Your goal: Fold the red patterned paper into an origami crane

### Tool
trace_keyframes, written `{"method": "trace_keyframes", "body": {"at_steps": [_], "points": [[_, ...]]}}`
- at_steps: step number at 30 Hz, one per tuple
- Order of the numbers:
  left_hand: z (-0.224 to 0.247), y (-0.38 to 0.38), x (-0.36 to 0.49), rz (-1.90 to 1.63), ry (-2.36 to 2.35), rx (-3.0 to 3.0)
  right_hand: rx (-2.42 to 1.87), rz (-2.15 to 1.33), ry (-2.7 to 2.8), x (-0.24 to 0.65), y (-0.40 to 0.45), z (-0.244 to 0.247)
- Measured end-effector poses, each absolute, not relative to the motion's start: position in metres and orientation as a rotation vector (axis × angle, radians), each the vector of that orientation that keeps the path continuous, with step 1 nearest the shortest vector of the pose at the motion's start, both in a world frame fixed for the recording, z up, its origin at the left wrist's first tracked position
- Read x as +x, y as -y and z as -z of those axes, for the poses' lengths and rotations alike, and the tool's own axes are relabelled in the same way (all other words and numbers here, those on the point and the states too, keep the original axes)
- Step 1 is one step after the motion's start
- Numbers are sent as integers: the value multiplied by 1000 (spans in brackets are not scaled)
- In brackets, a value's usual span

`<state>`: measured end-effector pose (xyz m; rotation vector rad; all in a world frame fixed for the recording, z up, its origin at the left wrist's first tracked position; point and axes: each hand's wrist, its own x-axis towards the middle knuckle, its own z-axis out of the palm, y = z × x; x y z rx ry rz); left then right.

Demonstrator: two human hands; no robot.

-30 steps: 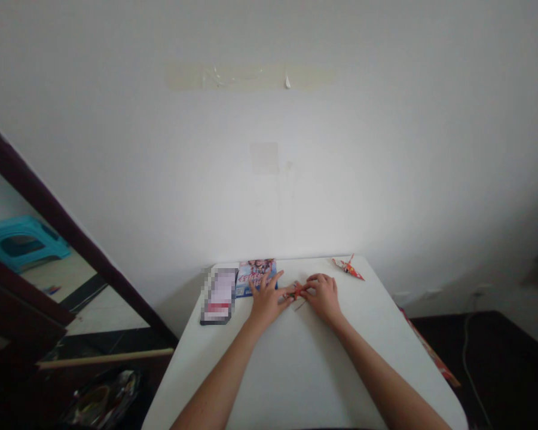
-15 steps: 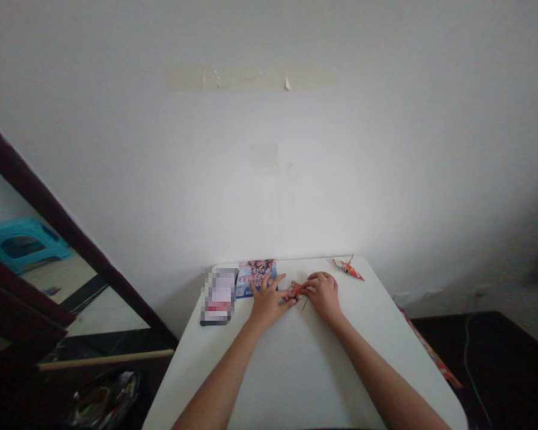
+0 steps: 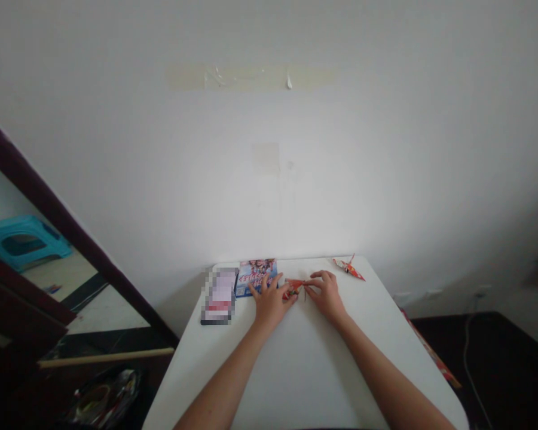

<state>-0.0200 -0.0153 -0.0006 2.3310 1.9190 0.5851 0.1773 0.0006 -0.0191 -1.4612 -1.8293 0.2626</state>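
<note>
A small red patterned origami paper (image 3: 293, 289), folded to points, lies between my two hands over the white table. My left hand (image 3: 269, 303) rests at its left side, thumb and forefinger on the paper while the other fingers are spread toward a blue printed packet (image 3: 246, 288). With thumb and fingertips, my right hand (image 3: 326, 297) pinches the paper's right end. A thin point of the paper sticks down near those fingertips. Beyond my right hand sits a folded origami crane (image 3: 349, 268) in red and white patterned paper.
A phone (image 3: 219, 295), its screen blurred, lies at the left of the white table (image 3: 296, 382). The wall (image 3: 363, 149) rises right behind the table's back edge. To the left are a mirror frame (image 3: 72, 209) and a blue plastic stool (image 3: 24, 242) showing in the mirror.
My right fingers have shifted slightly along the paper's right end. More of the red paper shows between my hands, and my left hand has moved a little to the right.
</note>
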Motion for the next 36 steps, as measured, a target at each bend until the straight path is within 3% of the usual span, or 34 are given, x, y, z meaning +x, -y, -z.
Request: {"method": "trace_keyframes", "body": {"at_steps": [36], "points": [[0, 11, -23, -589, -1865, 2334, -1535, -108, 1993, 169, 11, 11]]}}
